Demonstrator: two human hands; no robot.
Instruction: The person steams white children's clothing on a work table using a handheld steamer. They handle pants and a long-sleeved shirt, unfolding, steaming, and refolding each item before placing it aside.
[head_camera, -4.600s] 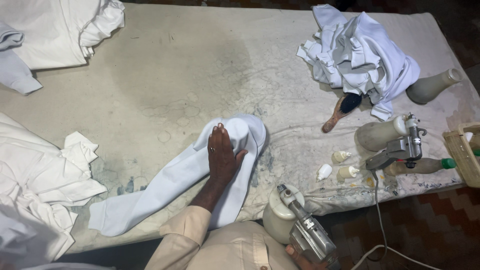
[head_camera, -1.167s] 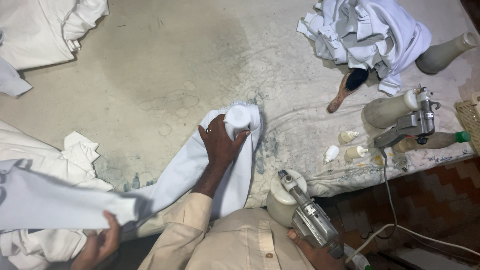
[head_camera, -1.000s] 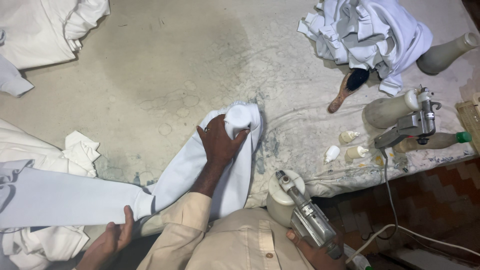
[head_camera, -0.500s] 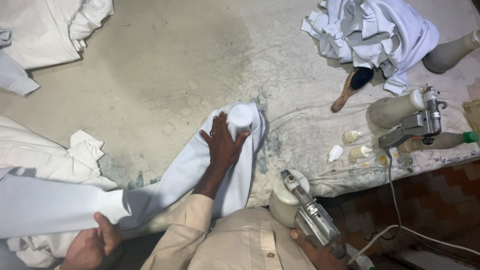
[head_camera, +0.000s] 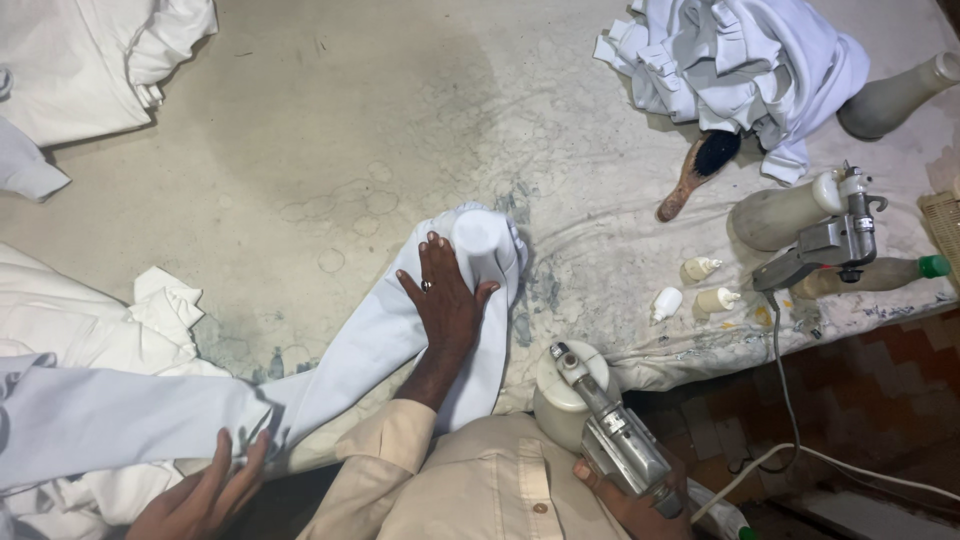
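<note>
White cloth is lying under the left hand (head_camera: 450, 305), which is pressing flat with fingers spread on the folded end of a white garment (head_camera: 350, 360), gripping nothing. The garment is stretching from the middle of the stained table cover (head_camera: 300, 130) toward the lower left. There another person's hand (head_camera: 205, 490) is resting on its far end. The right hand (head_camera: 630, 498) is closing around the handle of a spray gun (head_camera: 605, 440) beside the table's near edge, nozzle pointing toward the cloth. To do this well, the palm should be bearing down evenly so the fabric is lying taut and smooth, with the nozzle staying clear of the fingers. A heap of white clothes (head_camera: 740, 60) and a brush (head_camera: 700, 170) are lying well apart.
</note>
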